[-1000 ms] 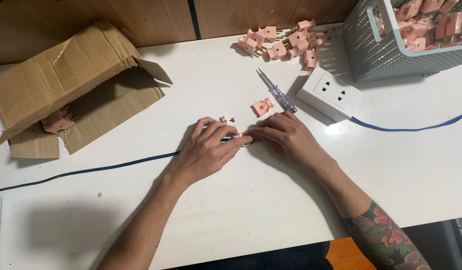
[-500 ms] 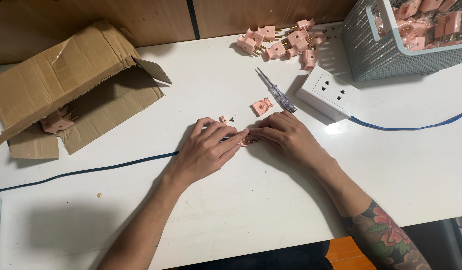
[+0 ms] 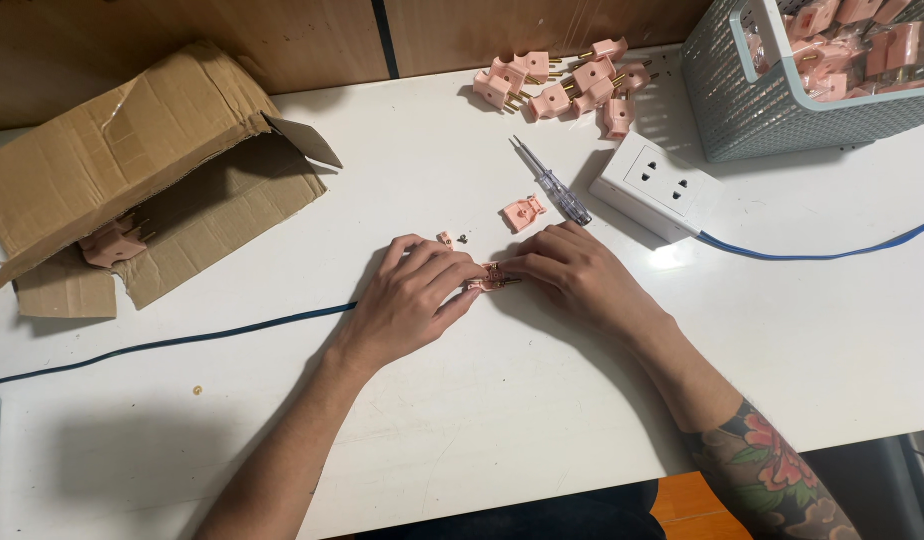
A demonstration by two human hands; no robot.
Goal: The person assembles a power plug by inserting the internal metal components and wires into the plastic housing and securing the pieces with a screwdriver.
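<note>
— What are the hands doing, near the middle of the frame?
— The left hand point(image 3: 412, 295) and the right hand point(image 3: 572, 275) meet fingertip to fingertip, both pinched on a small pink plug point(image 3: 490, 277) that rests on the white table point(image 3: 482, 430).
— Anything just past them?
— A tiny pink piece point(image 3: 446, 239) with a small screw point(image 3: 463, 238) beside it, then a loose pink cover point(image 3: 523, 212), all just above the fingers. A screwdriver point(image 3: 552, 183) lies slantwise beyond that, near a white socket block point(image 3: 657, 187).
— And the cable?
— A blue cable point(image 3: 182, 340) runs from the left edge under the left hand.
— Farther off?
— An open cardboard box point(image 3: 132, 170) at upper left, a heap of pink plugs point(image 3: 567, 85) at top centre, and a grey basket point(image 3: 772, 100) with more plugs at upper right.
</note>
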